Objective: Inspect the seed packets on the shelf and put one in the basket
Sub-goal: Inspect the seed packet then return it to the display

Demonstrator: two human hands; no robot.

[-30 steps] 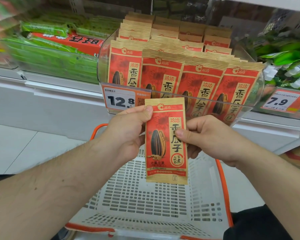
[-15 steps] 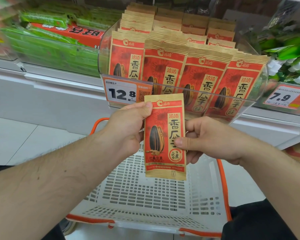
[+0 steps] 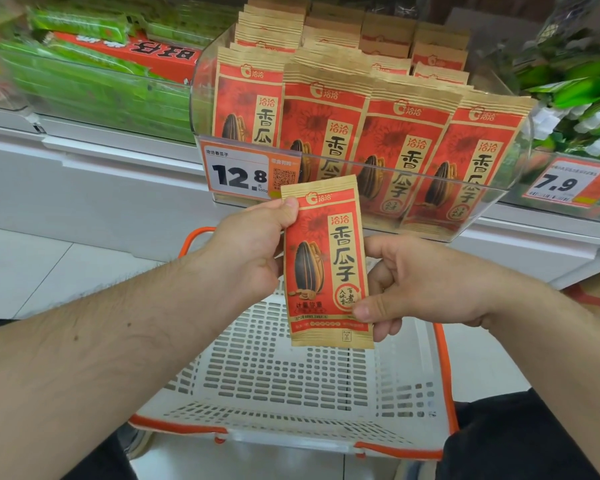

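A red and tan seed packet with a sunflower seed picture is held upright, front side facing me, above the white basket. My left hand pinches its upper left edge with the thumb on the front. My right hand pinches its lower right edge, thumb on the front and fingers behind. Several identical packets stand in rows in a clear plastic bin on the shelf just beyond.
The basket has slotted walls and an orange rim with orange handles. Price tags reading 12.8 and 7.9 hang on the shelf front. Green packages fill the left bin, green and white ones the right.
My right thumb has slid down the packet's right edge toward its lower corner. The packet has tilted slightly, its top leaning left. The view has shifted a little closer to the shelf.
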